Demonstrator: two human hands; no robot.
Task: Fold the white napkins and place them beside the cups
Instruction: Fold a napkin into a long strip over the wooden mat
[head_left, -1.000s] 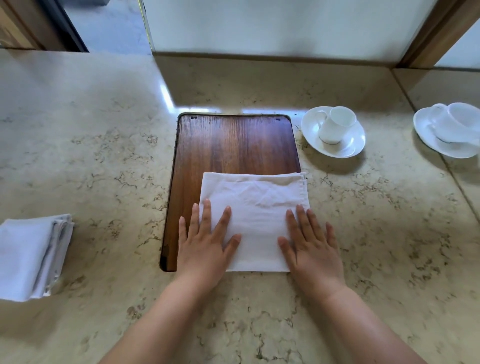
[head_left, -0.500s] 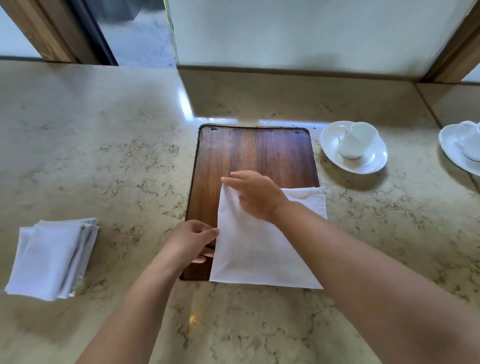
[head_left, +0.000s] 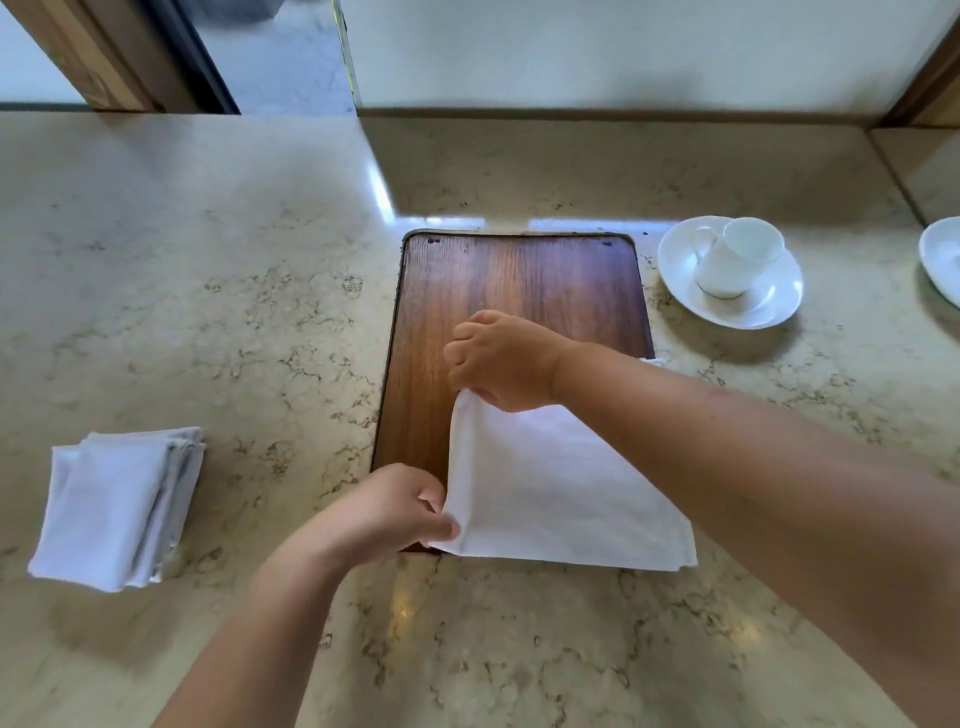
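A white napkin (head_left: 550, 493) lies on the near part of a dark wooden board (head_left: 519, 291), its left edge raised off the wood. My left hand (head_left: 395, 512) pinches the napkin's near left corner. My right hand (head_left: 501, 361), its arm crossing over the cloth from the right, grips the far left corner. A white cup (head_left: 737, 262) sits tilted on a white saucer (head_left: 769, 306) right of the board. A second saucer (head_left: 943, 265) is cut off by the right edge; no cup shows on it.
A stack of folded white napkins (head_left: 117, 506) lies on the marble counter (head_left: 208, 291) at the left. A wall runs along the counter's back, with a wooden frame and an opening at the far left.
Both hands lay flat on the napkin a second ago. They then took hold of its left corners, and the left edge now stands higher off the board.
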